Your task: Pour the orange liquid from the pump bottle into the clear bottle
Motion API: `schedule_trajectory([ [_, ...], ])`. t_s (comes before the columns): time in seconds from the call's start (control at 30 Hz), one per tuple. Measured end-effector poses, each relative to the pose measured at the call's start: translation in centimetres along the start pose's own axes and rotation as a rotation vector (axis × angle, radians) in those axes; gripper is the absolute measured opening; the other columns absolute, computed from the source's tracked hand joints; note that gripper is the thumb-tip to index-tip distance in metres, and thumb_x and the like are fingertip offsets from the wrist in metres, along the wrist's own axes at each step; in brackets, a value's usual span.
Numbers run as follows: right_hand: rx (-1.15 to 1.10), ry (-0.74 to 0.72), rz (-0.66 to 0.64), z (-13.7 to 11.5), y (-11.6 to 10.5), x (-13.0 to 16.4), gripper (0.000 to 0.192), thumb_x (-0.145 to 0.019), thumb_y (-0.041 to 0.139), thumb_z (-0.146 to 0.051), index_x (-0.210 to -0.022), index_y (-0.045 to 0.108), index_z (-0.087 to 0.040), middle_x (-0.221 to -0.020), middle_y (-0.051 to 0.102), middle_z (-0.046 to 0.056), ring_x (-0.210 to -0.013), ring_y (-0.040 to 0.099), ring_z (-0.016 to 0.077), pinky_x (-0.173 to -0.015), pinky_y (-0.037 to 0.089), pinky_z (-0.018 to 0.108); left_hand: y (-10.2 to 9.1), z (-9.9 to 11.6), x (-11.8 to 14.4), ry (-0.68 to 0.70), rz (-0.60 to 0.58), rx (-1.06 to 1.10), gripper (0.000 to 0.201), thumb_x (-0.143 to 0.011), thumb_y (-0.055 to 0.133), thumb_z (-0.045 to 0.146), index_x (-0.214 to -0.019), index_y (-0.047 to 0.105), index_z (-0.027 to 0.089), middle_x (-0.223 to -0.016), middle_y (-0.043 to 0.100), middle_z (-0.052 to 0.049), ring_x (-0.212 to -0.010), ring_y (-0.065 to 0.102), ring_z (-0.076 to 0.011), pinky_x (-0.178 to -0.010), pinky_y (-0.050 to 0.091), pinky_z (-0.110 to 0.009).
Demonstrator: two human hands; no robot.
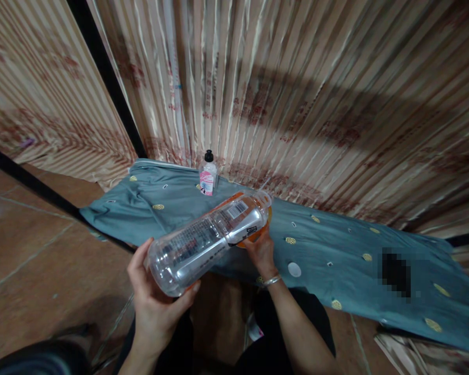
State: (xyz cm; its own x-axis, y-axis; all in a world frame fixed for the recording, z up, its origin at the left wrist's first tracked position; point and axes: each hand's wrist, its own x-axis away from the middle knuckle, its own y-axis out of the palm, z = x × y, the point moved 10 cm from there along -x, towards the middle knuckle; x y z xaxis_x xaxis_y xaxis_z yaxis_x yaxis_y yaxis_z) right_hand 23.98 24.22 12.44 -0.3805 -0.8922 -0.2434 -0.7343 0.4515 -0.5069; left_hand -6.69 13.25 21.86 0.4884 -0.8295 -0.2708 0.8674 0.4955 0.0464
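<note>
A large clear plastic bottle (191,250) with a printed label and barcode lies tilted across my view, its base at lower left and its neck at upper right. My left hand (152,291) is wrapped around the base. Near the neck, my right hand (261,250) grips from below, its fingers mostly hidden behind the bottle. Something orange (271,213) shows behind the neck; whether it is label or a separate thing, I cannot tell. The bottle's inside looks empty. Beyond it stands a small upright bottle (207,179) with a black cap and pink label.
A blue-green cloth with yellow prints (316,245) covers the long narrow surface ahead. A white round disc (294,269) lies on it, and a dark pixelated patch (395,273) shows at right. Striped curtains (297,104) hang behind; a black pole (109,78) slants at left.
</note>
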Motion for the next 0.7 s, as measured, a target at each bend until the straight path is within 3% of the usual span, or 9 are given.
schedule_trajectory([
  [0.53,-0.009,-0.005,-0.009,0.05,0.05,0.0,0.078,-0.073,0.08,-0.037,-0.144,0.051,-0.021,-0.124,0.079,0.016,-0.113,0.077,0.0354,-0.101,0.061,0.056,-0.12,-0.07,0.01,-0.018,0.008,-0.025,0.098,-0.058,0.098,0.034,-0.145,0.054,0.023,-0.138,0.062,-0.012,-0.124,0.068,-0.0309,-0.109,0.056,-0.043],
  [0.7,0.013,-0.009,0.002,0.19,0.05,-0.04,0.079,-0.072,0.081,-0.038,-0.142,0.052,-0.015,-0.123,0.079,0.019,-0.112,0.077,0.036,-0.098,0.062,0.052,-0.03,-0.11,-0.01,-0.02,0.005,-0.001,0.098,-0.058,0.098,0.033,-0.145,0.054,0.023,-0.136,0.064,-0.012,-0.122,0.069,-0.0306,-0.106,0.058,-0.042],
])
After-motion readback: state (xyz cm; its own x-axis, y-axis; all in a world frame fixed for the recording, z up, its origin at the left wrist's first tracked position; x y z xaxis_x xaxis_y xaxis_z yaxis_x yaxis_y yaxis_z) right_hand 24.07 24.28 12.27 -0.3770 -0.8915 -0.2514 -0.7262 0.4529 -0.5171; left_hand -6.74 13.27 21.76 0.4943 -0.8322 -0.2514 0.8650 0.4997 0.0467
